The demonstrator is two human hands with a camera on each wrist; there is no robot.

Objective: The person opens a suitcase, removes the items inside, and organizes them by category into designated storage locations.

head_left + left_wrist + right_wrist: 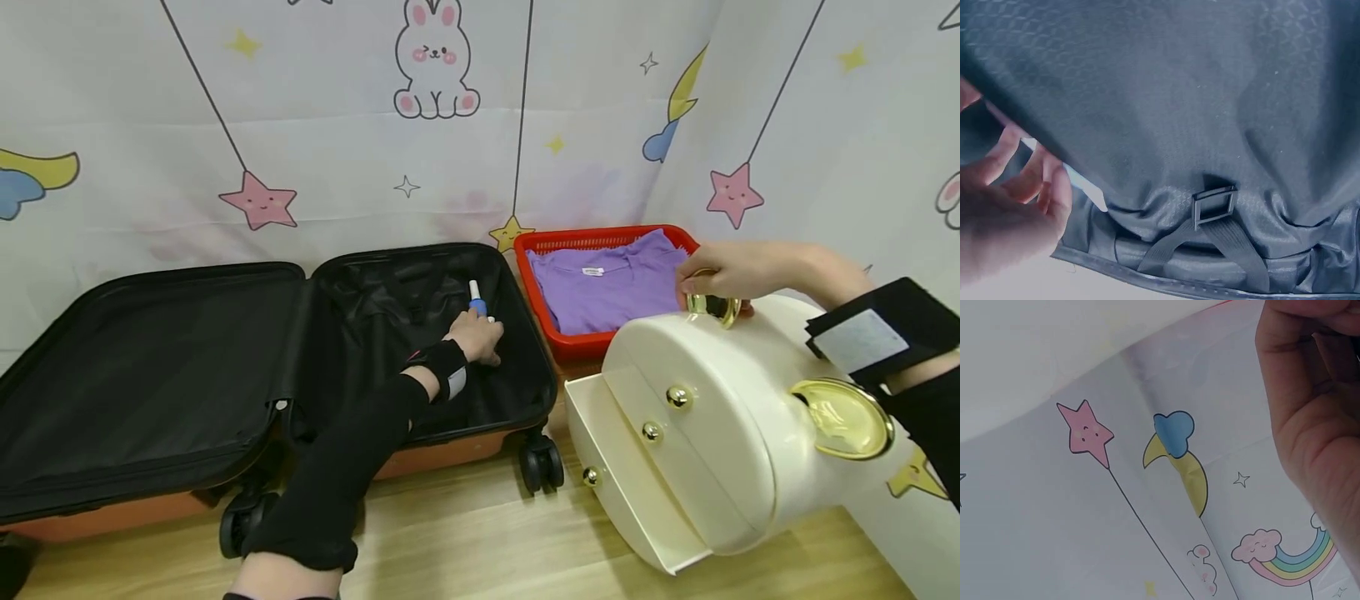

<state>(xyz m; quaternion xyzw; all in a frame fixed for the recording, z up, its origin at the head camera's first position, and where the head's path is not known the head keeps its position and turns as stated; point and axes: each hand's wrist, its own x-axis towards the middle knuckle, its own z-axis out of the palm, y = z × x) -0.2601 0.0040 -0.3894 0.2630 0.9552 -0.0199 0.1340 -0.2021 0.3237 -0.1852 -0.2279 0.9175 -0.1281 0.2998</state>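
Observation:
My left hand reaches into the right half of an open black-lined suitcase. Its fingers pinch a slim blue-and-white bottle, whose pale tip points toward the back wall. In the left wrist view, the bottle shows only in part behind the fingers, close to the dark lining. My right hand grips the gold handle atop a cream rounded drawer box. The box leans at an angle, with its lowest drawer pulled out and gold knobs on its front.
Behind the box, a red plastic basket holds a folded purple garment. The suitcase's other half lies open to the left. Black wheels stick out toward the wooden floor. A printed curtain hangs behind.

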